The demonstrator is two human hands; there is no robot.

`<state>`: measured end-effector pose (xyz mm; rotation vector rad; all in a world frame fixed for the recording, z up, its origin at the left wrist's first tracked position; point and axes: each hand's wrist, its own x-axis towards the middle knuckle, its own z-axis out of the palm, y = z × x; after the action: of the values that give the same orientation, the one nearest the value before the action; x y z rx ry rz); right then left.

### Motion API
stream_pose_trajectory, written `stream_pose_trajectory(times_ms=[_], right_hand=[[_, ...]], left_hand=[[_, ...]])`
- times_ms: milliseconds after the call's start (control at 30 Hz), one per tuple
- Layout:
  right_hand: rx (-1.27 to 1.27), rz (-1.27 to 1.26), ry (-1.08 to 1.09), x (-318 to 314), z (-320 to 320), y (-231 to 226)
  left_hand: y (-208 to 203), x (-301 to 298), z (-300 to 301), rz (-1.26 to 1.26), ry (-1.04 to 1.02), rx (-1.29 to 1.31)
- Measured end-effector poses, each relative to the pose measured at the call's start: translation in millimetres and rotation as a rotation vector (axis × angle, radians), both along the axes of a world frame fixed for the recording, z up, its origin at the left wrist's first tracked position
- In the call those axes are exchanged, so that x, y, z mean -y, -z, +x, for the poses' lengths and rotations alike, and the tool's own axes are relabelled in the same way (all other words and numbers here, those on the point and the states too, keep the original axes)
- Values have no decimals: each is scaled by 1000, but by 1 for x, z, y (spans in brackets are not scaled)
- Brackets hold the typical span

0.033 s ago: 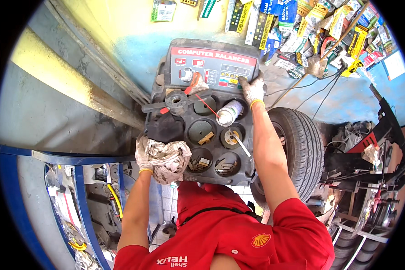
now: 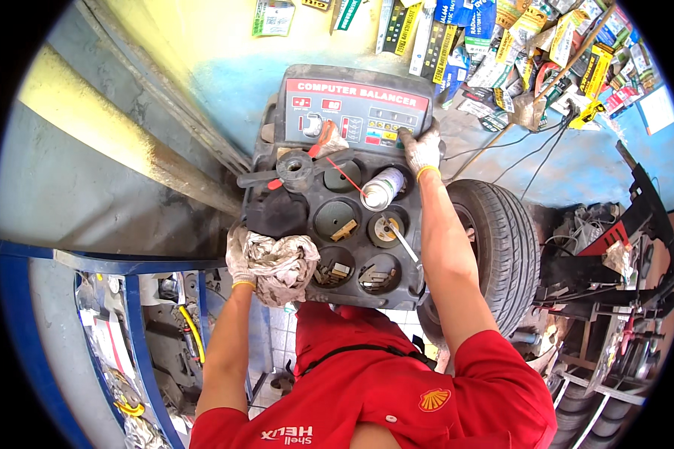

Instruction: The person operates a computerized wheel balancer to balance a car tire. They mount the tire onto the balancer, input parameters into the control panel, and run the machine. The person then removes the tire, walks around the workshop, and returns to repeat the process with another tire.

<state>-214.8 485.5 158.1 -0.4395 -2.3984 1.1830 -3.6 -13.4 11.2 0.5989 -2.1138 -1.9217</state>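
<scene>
A grey wheel balancer stands in front of me, with a control panel [image 2: 356, 112] above a black weight tray [image 2: 356, 247]. My right hand [image 2: 423, 148], in a dirty glove, closes round the panel's right edge, a digit touching its lower right corner. My left hand [image 2: 238, 254], also gloved, lies at the tray's left edge against a crumpled rag [image 2: 283, 266]; its fingers are mostly hidden. A spray can [image 2: 383, 188] with a red straw leans in one compartment. Wheel weights [image 2: 378, 275] lie in the front cups. A winged hub nut [image 2: 294, 170] sits at the tray's back left.
A mounted tyre [image 2: 513, 254] stands right of the tray. To the left is a blue shelf frame [image 2: 138, 329] with tools and papers. Cables [image 2: 535, 161] hang by the wall at the right. Far right is a black and red machine [image 2: 606, 239]. Labels [image 2: 494, 67] cover the wall.
</scene>
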Motion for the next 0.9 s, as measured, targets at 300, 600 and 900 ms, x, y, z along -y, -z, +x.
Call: stream_pose_trajectory(times_ms=[300, 600, 900], right_hand=[[-20, -24, 44, 4, 0, -6], [-33, -15, 59, 10, 4, -12], [-41, 1, 62, -6, 4, -5]], left_hand=[[0, -2, -2, -44, 11, 19], [-6, -5, 0, 23, -15, -12], [7, -6, -10, 170, 27, -42]])
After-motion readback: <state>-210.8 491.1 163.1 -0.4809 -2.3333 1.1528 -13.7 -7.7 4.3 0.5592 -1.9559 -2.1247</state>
